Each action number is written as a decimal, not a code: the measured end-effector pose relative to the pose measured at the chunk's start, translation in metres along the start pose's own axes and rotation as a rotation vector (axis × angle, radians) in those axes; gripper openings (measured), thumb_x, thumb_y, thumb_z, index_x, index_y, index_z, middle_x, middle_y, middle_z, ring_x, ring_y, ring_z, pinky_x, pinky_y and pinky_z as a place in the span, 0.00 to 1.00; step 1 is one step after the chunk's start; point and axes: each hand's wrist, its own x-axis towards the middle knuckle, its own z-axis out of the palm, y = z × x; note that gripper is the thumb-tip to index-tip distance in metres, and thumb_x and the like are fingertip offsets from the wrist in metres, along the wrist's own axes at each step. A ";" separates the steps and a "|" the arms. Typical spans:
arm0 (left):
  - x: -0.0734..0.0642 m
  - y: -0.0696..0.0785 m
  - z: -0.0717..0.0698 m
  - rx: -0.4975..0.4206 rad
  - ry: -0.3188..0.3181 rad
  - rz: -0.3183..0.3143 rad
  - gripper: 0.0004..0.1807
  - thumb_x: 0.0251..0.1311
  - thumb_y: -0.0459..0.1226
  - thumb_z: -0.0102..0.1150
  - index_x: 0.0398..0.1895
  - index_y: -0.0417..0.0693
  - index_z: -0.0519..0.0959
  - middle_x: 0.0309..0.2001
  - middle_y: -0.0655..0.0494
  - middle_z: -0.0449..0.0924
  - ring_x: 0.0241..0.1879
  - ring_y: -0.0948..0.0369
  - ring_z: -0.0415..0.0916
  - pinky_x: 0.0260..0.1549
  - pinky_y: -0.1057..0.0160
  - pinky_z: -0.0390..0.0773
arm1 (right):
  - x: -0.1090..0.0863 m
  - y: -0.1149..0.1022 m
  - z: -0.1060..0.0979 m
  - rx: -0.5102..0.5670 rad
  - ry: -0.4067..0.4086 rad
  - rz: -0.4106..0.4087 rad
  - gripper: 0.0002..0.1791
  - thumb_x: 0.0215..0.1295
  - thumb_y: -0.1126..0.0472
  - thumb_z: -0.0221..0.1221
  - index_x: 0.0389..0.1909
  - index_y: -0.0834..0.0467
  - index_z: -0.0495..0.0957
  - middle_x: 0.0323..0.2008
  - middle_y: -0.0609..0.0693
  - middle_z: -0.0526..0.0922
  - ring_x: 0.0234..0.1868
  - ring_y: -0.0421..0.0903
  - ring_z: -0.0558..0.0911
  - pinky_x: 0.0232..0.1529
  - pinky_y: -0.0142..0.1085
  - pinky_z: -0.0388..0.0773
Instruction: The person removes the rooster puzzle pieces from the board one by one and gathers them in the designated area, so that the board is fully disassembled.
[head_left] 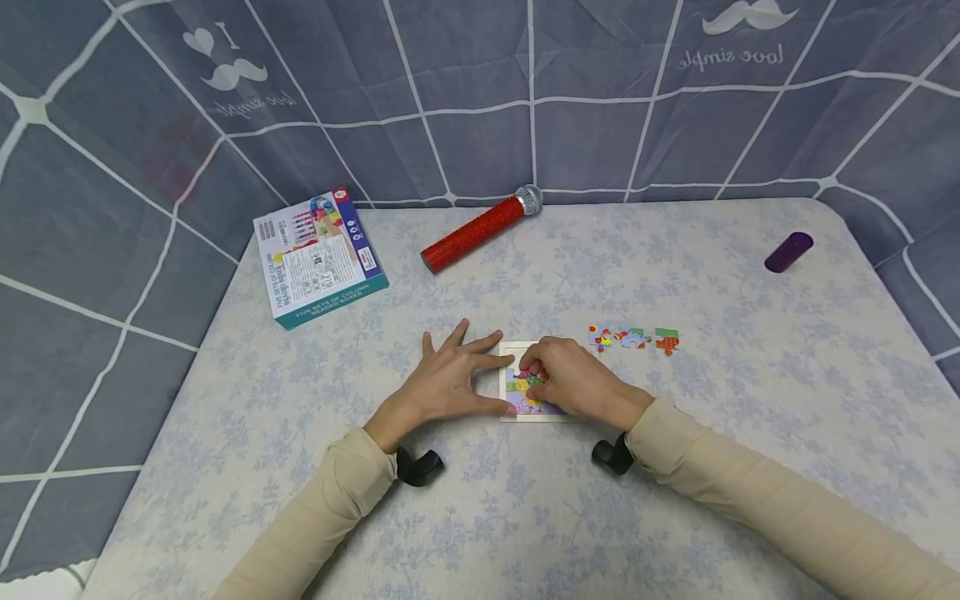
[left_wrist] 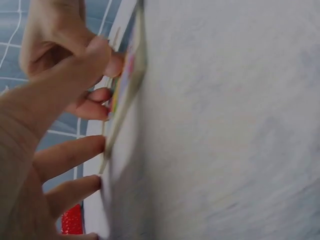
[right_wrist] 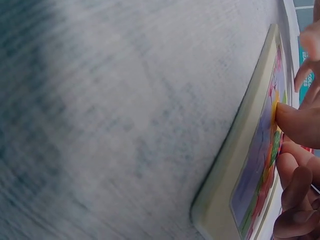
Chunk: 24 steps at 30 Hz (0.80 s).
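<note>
A small jigsaw puzzle in a pale frame (head_left: 542, 419) lies on the table with colourful pieces inside. My left hand (head_left: 448, 382) spreads its fingers along the frame's left side, with thumb and fingertips at the edge. From the right, my right hand (head_left: 581, 379) reaches over the frame with curled fingers. Its thumb (right_wrist: 295, 122) and index finger pinch a puzzle piece (right_wrist: 275, 142) at the picture's surface; the hand hides the frame's upper right. Three loose puzzle pieces, among them a green and red one (head_left: 667, 340), lie to the right beyond the frame.
A boxed bead set (head_left: 318, 258) lies at the back left of the table. A red glittery microphone (head_left: 480, 232) lies near the back edge, and a purple cylinder (head_left: 788, 252) at the back right. A grey checked curtain (head_left: 480, 154) hangs behind the table.
</note>
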 end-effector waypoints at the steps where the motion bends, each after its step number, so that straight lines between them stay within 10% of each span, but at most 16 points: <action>1: 0.000 0.000 0.001 -0.003 0.009 -0.007 0.40 0.44 0.64 0.71 0.63 0.63 0.78 0.73 0.58 0.61 0.75 0.39 0.42 0.55 0.19 0.39 | 0.000 0.000 0.000 0.000 -0.004 0.001 0.15 0.55 0.65 0.71 0.44 0.63 0.82 0.33 0.47 0.77 0.34 0.42 0.74 0.38 0.35 0.74; 24: 0.003 0.007 0.002 -0.006 0.020 -0.078 0.37 0.42 0.59 0.75 0.60 0.64 0.80 0.72 0.59 0.63 0.74 0.39 0.44 0.56 0.19 0.40 | 0.000 -0.001 -0.002 0.046 -0.009 -0.020 0.14 0.56 0.67 0.70 0.40 0.57 0.76 0.34 0.46 0.77 0.33 0.43 0.74 0.36 0.35 0.73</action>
